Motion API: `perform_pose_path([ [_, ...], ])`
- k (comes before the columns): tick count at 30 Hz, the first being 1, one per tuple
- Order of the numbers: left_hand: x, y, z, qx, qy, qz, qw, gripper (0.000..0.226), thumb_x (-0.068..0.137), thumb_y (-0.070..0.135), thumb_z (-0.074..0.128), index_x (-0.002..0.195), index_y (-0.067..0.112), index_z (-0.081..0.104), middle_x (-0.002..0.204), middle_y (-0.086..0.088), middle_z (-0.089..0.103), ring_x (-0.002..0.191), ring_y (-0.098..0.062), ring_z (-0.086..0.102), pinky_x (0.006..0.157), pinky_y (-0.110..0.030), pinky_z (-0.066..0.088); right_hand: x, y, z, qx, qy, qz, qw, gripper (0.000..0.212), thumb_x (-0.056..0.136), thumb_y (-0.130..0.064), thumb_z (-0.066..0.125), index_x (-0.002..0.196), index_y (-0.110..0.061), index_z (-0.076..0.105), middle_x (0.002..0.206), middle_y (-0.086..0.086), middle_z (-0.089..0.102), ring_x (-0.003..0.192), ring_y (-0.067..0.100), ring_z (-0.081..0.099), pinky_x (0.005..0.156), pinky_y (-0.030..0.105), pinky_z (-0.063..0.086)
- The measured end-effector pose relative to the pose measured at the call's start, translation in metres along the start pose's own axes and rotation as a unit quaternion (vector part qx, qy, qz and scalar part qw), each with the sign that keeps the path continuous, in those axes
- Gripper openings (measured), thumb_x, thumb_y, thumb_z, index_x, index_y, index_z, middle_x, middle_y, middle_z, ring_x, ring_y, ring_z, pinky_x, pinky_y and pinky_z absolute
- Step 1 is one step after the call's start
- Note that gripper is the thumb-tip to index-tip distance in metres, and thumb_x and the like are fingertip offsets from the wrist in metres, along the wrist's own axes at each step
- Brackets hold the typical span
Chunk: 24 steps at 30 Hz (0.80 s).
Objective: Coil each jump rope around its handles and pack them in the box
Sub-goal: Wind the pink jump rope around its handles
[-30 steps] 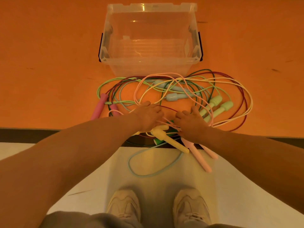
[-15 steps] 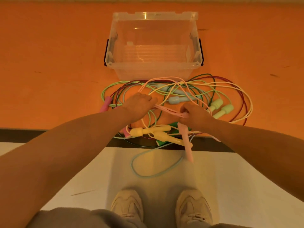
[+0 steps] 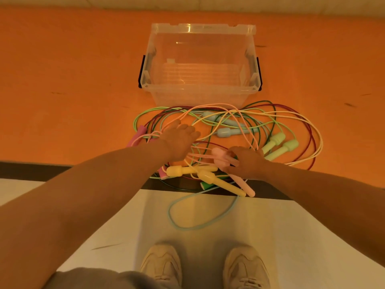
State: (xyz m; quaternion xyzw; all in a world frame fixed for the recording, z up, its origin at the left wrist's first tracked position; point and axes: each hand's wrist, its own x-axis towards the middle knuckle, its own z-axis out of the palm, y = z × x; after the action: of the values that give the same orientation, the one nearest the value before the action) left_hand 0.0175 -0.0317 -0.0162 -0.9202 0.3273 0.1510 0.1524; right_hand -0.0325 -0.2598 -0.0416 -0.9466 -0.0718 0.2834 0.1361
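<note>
A tangle of several jump ropes (image 3: pixel 291 119) lies on the orange table in front of the clear plastic box (image 3: pixel 200 89), which holds nothing. My right hand (image 3: pixel 249 162) grips the pale pink handles (image 3: pixel 218 156) near the table's front edge; their ends stick out at the lower right. My left hand (image 3: pixel 179 140) rests on the tangle's left part, fingers curled over the pale pink cord (image 3: pixel 200 155) that runs to those handles. Yellow handles (image 3: pixel 187 170) lie just below and between my hands.
Light blue handles (image 3: pixel 227 132) lie behind my hands, light green handles (image 3: pixel 279 146) to the right, magenta foam handles (image 3: pixel 138 135) to the left. A dark green handle (image 3: pixel 206 185) and a pale blue cord loop (image 3: pixel 187 226) hang over the table's dark front edge (image 3: pixel 62 170). My shoes (image 3: pixel 162 265) stand below.
My right hand picked the pale pink handles up from the front edge and drew them inward. My left hand slid back and left along the pink cord.
</note>
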Motion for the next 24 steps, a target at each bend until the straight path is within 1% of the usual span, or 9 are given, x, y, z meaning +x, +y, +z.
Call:
perform_pose_path([
  [2, 0.001, 0.008, -0.002, -0.035, 0.019, 0.059, 0.997, 0.05, 0.097, 0.034, 0.042, 0.144, 0.022, 0.031, 0.144, -0.002, 0.038, 0.132, -0.022, 0.036, 0.11, -0.04, 0.016, -0.002, 0.0, -0.001, 0.041, 0.017, -0.013, 0.999, 0.059, 0.085, -0.052, 0.059, 0.132, -0.021, 0.046, 0.128, -0.002, 0.052, 0.116, 0.021, 0.049, 0.099, 0.043, 0.033],
  [5, 0.002, 0.022, 0.0, -0.025, 0.015, 0.143, 0.989, 0.049, 0.097, 0.045, 0.038, 0.14, 0.024, 0.038, 0.14, 0.001, 0.043, 0.128, -0.02, 0.04, 0.105, -0.038, 0.02, -0.004, 0.001, -0.005, -0.034, 0.027, -0.041, 0.998, 0.043, 0.09, -0.046, 0.055, 0.126, -0.023, 0.051, 0.125, -0.003, 0.052, 0.116, 0.02, 0.049, 0.106, 0.046, 0.022],
  [7, 0.004, 0.029, 0.003, -0.019, 0.001, 0.149, 0.989, 0.05, 0.096, 0.048, 0.039, 0.139, 0.023, 0.04, 0.138, 0.002, 0.045, 0.126, -0.019, 0.042, 0.104, -0.038, 0.022, -0.005, 0.002, -0.009, -0.071, 0.023, -0.057, 0.996, 0.034, 0.093, -0.046, 0.051, 0.117, -0.024, 0.057, 0.119, -0.002, 0.054, 0.112, 0.02, 0.05, 0.107, 0.048, 0.021],
  [11, 0.007, 0.036, -0.001, -0.019, -0.009, 0.134, 0.991, 0.039, 0.098, 0.039, 0.043, 0.132, 0.021, 0.042, 0.13, 0.001, 0.053, 0.119, -0.021, 0.049, 0.099, -0.034, 0.027, -0.007, 0.008, -0.012, -0.142, 0.01, -0.101, 0.985, 0.032, 0.095, -0.048, 0.046, 0.106, -0.024, 0.063, 0.115, -0.002, 0.054, 0.106, 0.018, 0.049, 0.095, 0.042, 0.026],
  [16, 0.004, 0.036, -0.003, -0.056, 0.002, 0.154, 0.987, 0.034, 0.097, 0.03, 0.045, 0.13, 0.025, 0.044, 0.122, 0.002, 0.057, 0.108, -0.02, 0.052, 0.092, -0.031, 0.028, -0.019, 0.011, -0.016, -0.158, 0.005, -0.166, 0.973, 0.046, 0.094, -0.058, 0.038, 0.094, -0.027, 0.073, 0.11, -0.012, 0.048, 0.107, 0.011, 0.041, 0.091, 0.036, 0.021],
  [18, 0.002, 0.03, 0.004, -0.076, 0.008, 0.179, 0.981, 0.04, 0.096, 0.026, 0.044, 0.136, 0.03, 0.042, 0.126, 0.004, 0.054, 0.108, -0.018, 0.051, 0.092, -0.031, 0.024, -0.021, 0.007, -0.016, -0.16, -0.005, -0.163, 0.974, 0.055, 0.097, -0.054, 0.03, 0.091, -0.021, 0.073, 0.101, -0.008, 0.051, 0.099, 0.013, 0.044, 0.089, 0.034, 0.027],
  [20, 0.003, 0.025, 0.012, -0.08, 0.026, 0.211, 0.974, 0.045, 0.095, 0.023, 0.045, 0.139, 0.032, 0.042, 0.131, 0.002, 0.052, 0.111, -0.021, 0.051, 0.09, -0.032, 0.021, -0.017, 0.006, -0.015, -0.141, -0.03, -0.115, 0.983, 0.053, 0.099, -0.049, 0.031, 0.079, -0.014, 0.066, 0.083, 0.0, 0.057, 0.077, 0.016, 0.05, 0.073, 0.031, 0.038],
  [22, 0.002, 0.023, 0.014, -0.074, 0.034, 0.227, 0.97, 0.046, 0.094, 0.023, 0.048, 0.139, 0.031, 0.044, 0.133, -0.001, 0.052, 0.11, -0.024, 0.053, 0.088, -0.033, 0.02, -0.013, 0.006, -0.014, -0.099, -0.046, -0.07, 0.992, 0.045, 0.097, -0.047, 0.04, 0.069, -0.016, 0.056, 0.067, 0.002, 0.053, 0.061, 0.015, 0.046, 0.06, 0.032, 0.038],
  [24, 0.001, 0.023, 0.012, -0.066, 0.027, 0.223, 0.972, 0.049, 0.095, 0.024, 0.047, 0.142, 0.03, 0.039, 0.138, 0.001, 0.048, 0.113, -0.024, 0.051, 0.091, -0.033, 0.02, -0.009, 0.007, -0.014, -0.057, -0.036, -0.068, 0.995, 0.034, 0.09, -0.051, 0.053, 0.082, -0.018, 0.056, 0.077, 0.0, 0.056, 0.067, 0.014, 0.049, 0.063, 0.034, 0.043],
])
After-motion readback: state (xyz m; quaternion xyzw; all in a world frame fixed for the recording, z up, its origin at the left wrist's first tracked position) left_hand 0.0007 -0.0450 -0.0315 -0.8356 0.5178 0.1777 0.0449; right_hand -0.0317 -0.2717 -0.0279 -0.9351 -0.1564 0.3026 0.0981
